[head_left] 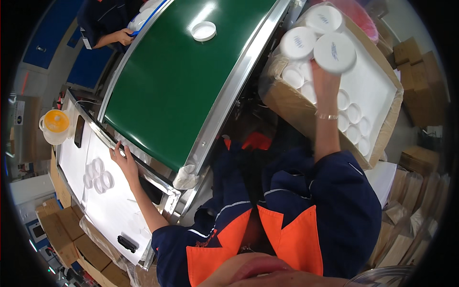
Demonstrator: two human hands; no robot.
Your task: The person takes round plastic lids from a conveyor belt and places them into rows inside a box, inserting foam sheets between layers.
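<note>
Glossy green conveyor belt [167,86] gleams; left hand [125,161], fingers loose, rests on the silvery metal table edge [95,126]; right hand [326,71], grip hidden, reaches a round white disc [335,51] toward the brown cardboard box [286,107]'s far edge.

1 lid [204,31] on belt [167,91], carton [296,106] right

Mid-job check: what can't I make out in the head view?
In the head view:
Right hand: fingers and grip, hidden by the white round lid.
Carton: bottom, hidden by its white contents.
Co-worker's sleeve: the person's head, cut off by the top edge.
</note>
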